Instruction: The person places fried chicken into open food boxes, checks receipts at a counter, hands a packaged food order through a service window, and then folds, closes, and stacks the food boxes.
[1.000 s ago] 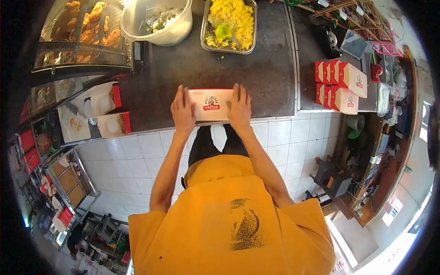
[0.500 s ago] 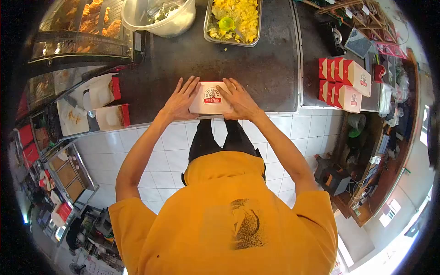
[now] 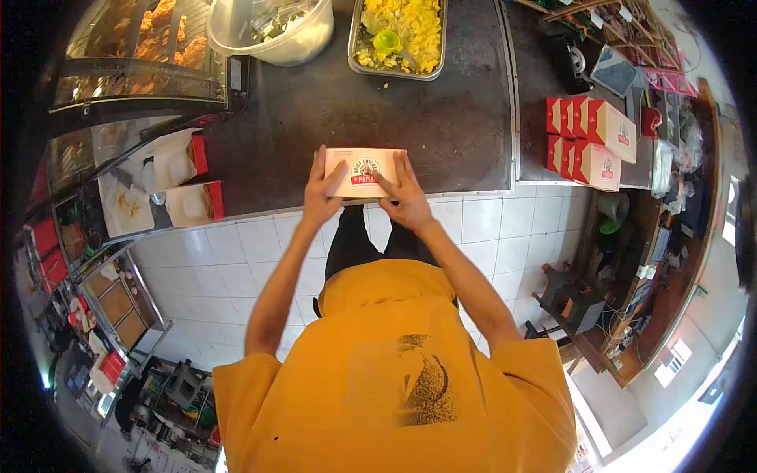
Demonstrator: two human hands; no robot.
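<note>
A closed white-and-red paper food box with a printed chicken logo is at the front edge of the dark counter. My left hand grips its left side, thumb across the top and fingers along the side. On the right side, my right hand holds it the same way, with fingers reaching over the lid. What is inside the box is hidden.
A metal tray of yellow rice with a green scoop and a plastic tub stand at the back. Stacked closed boxes are right; open boxes are left, below a fried chicken display case.
Both hands have shifted from lying flat over the lid's edges to gripping the sides. The box has come slightly closer to me, and my elbows have drawn inward.
</note>
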